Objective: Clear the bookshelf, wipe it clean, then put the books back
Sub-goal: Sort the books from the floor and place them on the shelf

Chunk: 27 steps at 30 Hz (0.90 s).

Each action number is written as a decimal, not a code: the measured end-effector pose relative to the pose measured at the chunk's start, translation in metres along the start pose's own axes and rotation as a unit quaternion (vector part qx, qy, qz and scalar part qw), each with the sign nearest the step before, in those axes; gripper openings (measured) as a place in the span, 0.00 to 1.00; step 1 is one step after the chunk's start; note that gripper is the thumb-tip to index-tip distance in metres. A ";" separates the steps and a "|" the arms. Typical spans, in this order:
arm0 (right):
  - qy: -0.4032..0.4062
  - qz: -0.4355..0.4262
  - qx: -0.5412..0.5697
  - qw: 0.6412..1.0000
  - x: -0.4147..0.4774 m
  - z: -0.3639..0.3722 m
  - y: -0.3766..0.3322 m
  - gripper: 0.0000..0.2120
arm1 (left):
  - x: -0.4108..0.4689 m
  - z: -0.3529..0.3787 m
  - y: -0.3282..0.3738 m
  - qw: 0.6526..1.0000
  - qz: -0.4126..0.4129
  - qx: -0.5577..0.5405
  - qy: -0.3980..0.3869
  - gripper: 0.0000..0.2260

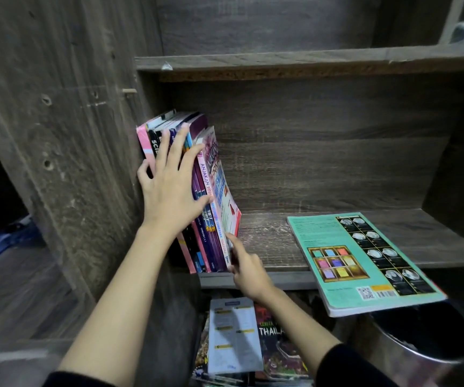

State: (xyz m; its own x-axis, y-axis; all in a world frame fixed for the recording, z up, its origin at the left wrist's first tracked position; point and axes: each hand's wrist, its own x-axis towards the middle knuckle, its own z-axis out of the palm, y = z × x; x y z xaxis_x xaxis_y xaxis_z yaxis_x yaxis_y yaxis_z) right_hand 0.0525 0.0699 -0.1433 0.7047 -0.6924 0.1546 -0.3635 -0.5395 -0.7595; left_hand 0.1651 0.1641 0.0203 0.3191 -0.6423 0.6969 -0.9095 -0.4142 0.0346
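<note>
Dim indoor light, soft blur, wide-angle bending at edges

L hand flat, fingers spread; R hand index extended.

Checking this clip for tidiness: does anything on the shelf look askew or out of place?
The green book lies flat and skewed, overhanging the front edge of the shelf, unlike the upright books leaning against the side wall under the left hand. The upper shelf edge looks chipped.
</note>
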 end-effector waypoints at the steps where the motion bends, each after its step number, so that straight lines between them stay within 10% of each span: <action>1: 0.004 0.000 -0.003 1.000 0.000 0.001 0.001 0.42 | 0.000 0.001 0.000 1.000 0.000 -0.002 0.001 0.41; 16: 0.017 0.003 -0.120 0.993 -0.008 0.007 -0.009 0.40 | -0.004 0.007 0.003 1.000 -0.016 0.005 0.007 0.42; 27: 0.077 0.028 -0.133 0.988 -0.031 -0.075 0.000 0.19 | -0.023 0.012 0.042 0.997 -0.054 -0.040 0.038 0.34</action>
State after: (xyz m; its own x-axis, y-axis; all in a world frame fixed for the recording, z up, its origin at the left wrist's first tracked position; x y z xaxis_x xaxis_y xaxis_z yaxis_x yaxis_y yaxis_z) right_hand -0.0153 0.0558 -0.1006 0.5854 -0.7787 0.2257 -0.5612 -0.5901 -0.5804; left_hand 0.1227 0.1536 -0.0025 0.3975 -0.5450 0.7382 -0.8903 -0.4238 0.1665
